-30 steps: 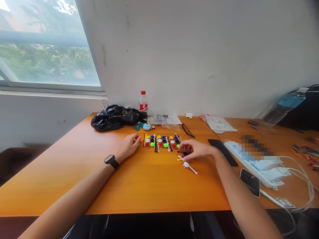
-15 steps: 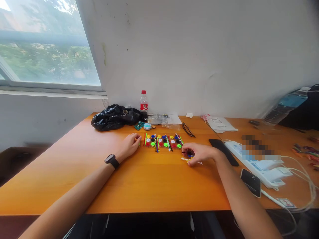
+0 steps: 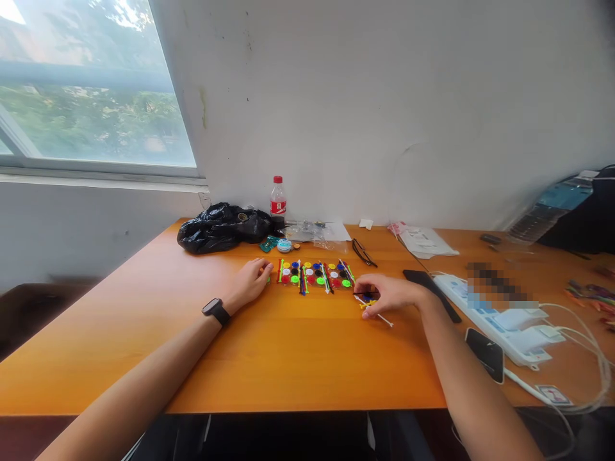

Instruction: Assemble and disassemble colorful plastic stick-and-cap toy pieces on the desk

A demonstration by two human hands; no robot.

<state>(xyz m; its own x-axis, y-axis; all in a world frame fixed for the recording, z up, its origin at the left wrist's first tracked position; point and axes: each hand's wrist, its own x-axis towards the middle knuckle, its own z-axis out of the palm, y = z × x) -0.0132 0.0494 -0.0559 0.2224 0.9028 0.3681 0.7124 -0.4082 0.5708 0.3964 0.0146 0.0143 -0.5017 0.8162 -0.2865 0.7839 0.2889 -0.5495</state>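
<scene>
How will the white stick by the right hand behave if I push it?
The white stick looks slim, so probably light and easily swivelled. Being straight, it's likely fairly stiff. It seems to overlap the yellow piece by the right hand, so that may shift too.

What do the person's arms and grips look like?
The left arm and right arm are bare, with no sleeves showing. The left arm wears a black watch with a rounded rectangular face and black strap. The left grip and right grip wear no gloves.

The discs [image 3: 318, 273] look smooth plastic — the table [image 3: 269, 358] satiny wood, the black bag [image 3: 216, 229] glossy, crinkled plastic
</scene>
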